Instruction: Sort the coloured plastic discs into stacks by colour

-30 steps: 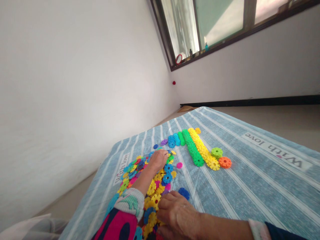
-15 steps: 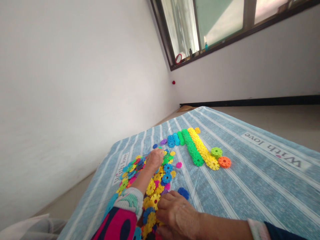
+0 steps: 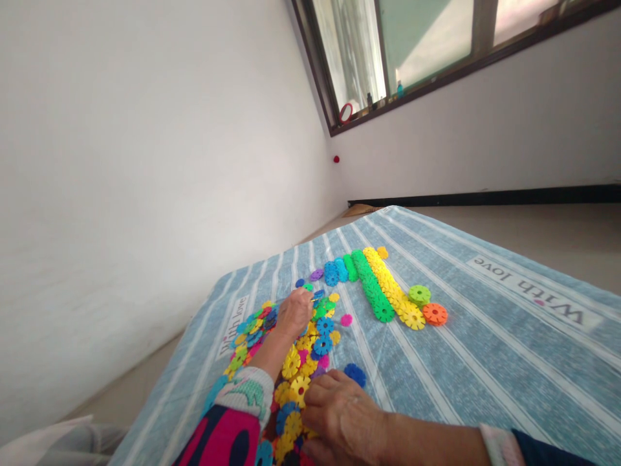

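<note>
A plain white wall (image 3: 121, 194) fills the left side, with a strip of bare floor (image 3: 140, 382) below it. Next comes the bed (image 3: 485, 349), covered by a blue striped sheet printed "With love".

The pile of discs (image 3: 291, 362) lies on the sheet's near left part, a flat scatter of yellow, blue, green and pink pieces. The left hand (image 3: 295, 312) is at the pile's far end, knuckles up and fingers curled down onto the discs. Its grip is hidden under the hand, so I cannot tell whether it has one pinched. The right hand (image 3: 347, 421) lies palm down on the pile's near edge with its fingers bent over the discs. Its grip is also hidden from view.

The discs look like thin, hard plastic with notched rims, so they are probably light, stiff and smooth enough to slide over one another. A pinch across the rim, thumb against fingertip, seems the likeliest hold. On the soft sheet, a flat piece would probably need tipping up by one edge first.

A blue disc (image 3: 356, 374) and a pink disc (image 3: 346, 320) lie loose just right of the pile. Beyond them are a short blue stack (image 3: 332, 273), a green row (image 3: 371, 288) and a yellow row (image 3: 394, 296) pressed side by side. A lime disc (image 3: 420, 295) and an orange disc (image 3: 435, 314) sit at the rows' near end.

Behind, a dark-framed window (image 3: 412, 45) has small items on its sill.
</note>
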`<state>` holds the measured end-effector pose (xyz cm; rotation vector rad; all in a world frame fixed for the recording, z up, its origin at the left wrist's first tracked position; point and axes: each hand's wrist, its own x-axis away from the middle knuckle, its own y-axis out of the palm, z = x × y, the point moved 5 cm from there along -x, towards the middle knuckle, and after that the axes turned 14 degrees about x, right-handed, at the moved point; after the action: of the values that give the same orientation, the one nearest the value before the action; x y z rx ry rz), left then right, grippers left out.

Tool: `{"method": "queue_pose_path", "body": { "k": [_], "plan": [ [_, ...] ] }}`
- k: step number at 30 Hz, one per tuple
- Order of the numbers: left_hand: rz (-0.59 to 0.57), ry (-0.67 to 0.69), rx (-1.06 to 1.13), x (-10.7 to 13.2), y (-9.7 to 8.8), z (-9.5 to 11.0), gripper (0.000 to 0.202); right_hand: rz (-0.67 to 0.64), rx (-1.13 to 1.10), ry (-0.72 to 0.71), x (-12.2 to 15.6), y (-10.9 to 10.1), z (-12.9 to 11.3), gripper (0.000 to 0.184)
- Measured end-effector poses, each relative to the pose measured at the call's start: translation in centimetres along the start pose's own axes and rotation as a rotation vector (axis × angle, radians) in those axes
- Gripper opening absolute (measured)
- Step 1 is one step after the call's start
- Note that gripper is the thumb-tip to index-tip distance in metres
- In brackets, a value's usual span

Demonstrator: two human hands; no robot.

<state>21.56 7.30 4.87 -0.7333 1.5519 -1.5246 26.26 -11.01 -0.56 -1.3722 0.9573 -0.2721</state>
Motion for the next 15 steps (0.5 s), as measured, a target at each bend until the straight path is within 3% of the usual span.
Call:
{"method": "queue_pose_path", "body": {
  "k": [7,11,15],
  "plan": [
    [-0.013,-0.059,0.096,0.3,-0.6,-0.1,0.032,0.011,0.009,0.009,0.0,0.4,0.0,0.030],
    [-0.020,0.036,0.121,0.5,-0.8,1.7,0.022,0.015,0.011,-0.001,0.0,0.4,0.0,0.030],
    [-0.104,0.084,0.085,0.2,-0.1,3.3,0.018,0.016,0.009,-0.002,0.0,0.2,0.0,0.030]
  ]
}}
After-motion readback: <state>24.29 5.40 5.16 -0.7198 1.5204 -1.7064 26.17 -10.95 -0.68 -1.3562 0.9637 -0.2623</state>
